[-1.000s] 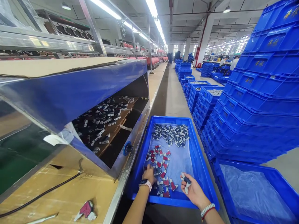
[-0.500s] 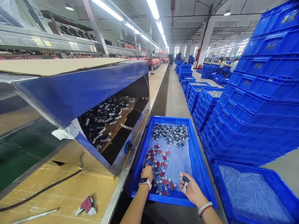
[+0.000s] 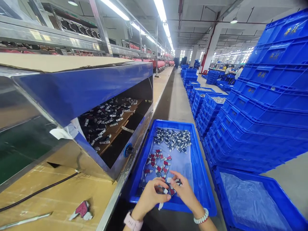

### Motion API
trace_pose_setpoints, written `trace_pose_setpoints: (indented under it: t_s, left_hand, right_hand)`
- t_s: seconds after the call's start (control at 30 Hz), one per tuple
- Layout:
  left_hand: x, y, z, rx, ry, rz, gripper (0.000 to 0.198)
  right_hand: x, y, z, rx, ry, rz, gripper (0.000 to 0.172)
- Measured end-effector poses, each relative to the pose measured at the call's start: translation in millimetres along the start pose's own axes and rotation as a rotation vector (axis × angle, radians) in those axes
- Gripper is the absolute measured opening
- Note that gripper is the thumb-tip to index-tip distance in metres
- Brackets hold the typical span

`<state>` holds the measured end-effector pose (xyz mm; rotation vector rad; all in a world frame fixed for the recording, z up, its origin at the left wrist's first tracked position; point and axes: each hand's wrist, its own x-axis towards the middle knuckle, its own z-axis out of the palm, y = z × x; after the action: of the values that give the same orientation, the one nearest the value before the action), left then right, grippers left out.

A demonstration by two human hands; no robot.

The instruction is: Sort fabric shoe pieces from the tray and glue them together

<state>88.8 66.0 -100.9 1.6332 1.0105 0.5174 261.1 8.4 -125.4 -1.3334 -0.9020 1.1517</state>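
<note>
My left hand (image 3: 150, 195) and my right hand (image 3: 184, 191) meet low over a blue plastic tray (image 3: 168, 123) lined with clear film. Their fingertips crowd around small red-and-white pieces (image 3: 169, 189) near the tray's near end, and the fingers hide much of that heap. Whether either hand grips a piece is hard to tell. Further along the film lies a loose group of red-and-white pieces (image 3: 156, 163). Beyond it is a dense patch of navy-and-white pieces (image 3: 172, 139). A pale scrap (image 3: 160, 206) shows just below my left hand.
To the left stands a blue-sided machine hood (image 3: 79, 93), with dark pieces on a tan board (image 3: 108, 128) inside and a round blue knob (image 3: 128, 149). Stacked blue crates (image 3: 252, 122) rise on the right, and a film-lined crate (image 3: 250, 202) sits lower right. Co-workers (image 3: 229, 70) stand far back.
My hands have come together over the tray's near end, the right moving left. The dark-and-white piece in my right hand no longer shows clearly. The view has shifted slightly.
</note>
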Motion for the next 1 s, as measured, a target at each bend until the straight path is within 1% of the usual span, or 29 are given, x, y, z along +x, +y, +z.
trace_pose_setpoints:
  t_s: [0.03, 0.13, 0.2, 0.27, 0.33, 0.37, 0.4, 0.43, 0.5, 0.53, 0.6, 0.63, 0.73, 0.8, 0.87, 0.93, 1.0]
  left_hand:
    - [-12, 9, 0.3, -0.018, 0.006, 0.015, 0.026]
    - [-45, 31, -4.8, -0.034, 0.028, 0.031, 0.021]
    - [-62, 41, -10.0, -0.123, 0.028, 0.056, 0.023]
    - [-77, 48, -13.0, -0.337, 0.071, 0.104, 0.038]
    - [-89, 56, -12.5, -0.562, 0.184, 0.136, 0.057]
    - [-94, 60, -11.0, -0.626, 0.253, 0.133, 0.062]
    - [-99, 65, -9.1, -0.658, 0.314, 0.122, 0.059]
    - [-103, 70, -7.0, -0.667, 0.358, 0.112, 0.053]
    - [-110, 81, -3.4, -0.657, 0.403, 0.108, 0.04]
    - [-113, 86, -2.2, -0.655, 0.413, 0.117, 0.037]
    - [-117, 92, -1.4, -0.668, 0.436, 0.122, 0.038]
    - [-118, 92, -2.0, -0.681, 0.448, 0.123, 0.039]
    - [-116, 86, -6.7, -0.716, 0.459, 0.155, 0.048]
    - [-113, 76, -11.0, -0.726, 0.412, 0.184, 0.048]
    - [-110, 67, -14.2, -0.738, 0.348, 0.211, 0.044]
    - [-109, 60, -15.3, -0.751, 0.328, 0.234, 0.047]
    - [-111, 58, -14.5, -0.731, 0.374, 0.259, 0.053]
  right_hand:
    - [-3, -11, 2, -0.049, -0.055, -0.049, 0.048]
    - [-18, -39, 4, -0.168, -0.21, -0.193, 0.025]
    - [-30, -52, 5, -0.205, -0.26, -0.294, 0.019]
    - [-42, -61, 6, -0.222, -0.244, -0.412, 0.019]
    - [-51, -68, 8, -0.244, -0.197, -0.55, 0.019]
    - [-54, -71, 10, -0.246, -0.18, -0.619, 0.019]
    - [-57, -75, 12, -0.238, -0.169, -0.688, 0.02]
    - [-59, -78, 14, -0.222, -0.165, -0.75, 0.021]
    - [-60, -84, 18, -0.172, -0.17, -0.839, 0.022]
    - [-61, -86, 20, -0.151, -0.172, -0.869, 0.023]
    - [-62, -88, 22, -0.125, -0.177, -0.889, 0.022]
    - [-62, -88, 23, -0.117, -0.176, -0.873, 0.022]
    - [-66, -85, 24, -0.111, -0.141, -0.735, 0.019]
    - [-69, -82, 24, -0.102, -0.113, -0.624, 0.018]
    - [-74, -79, 26, -0.104, -0.092, -0.556, 0.017]
    - [-79, -78, 29, -0.141, -0.061, -0.547, 0.015]
    - [-85, -80, 34, -0.196, -0.024, -0.579, 0.012]
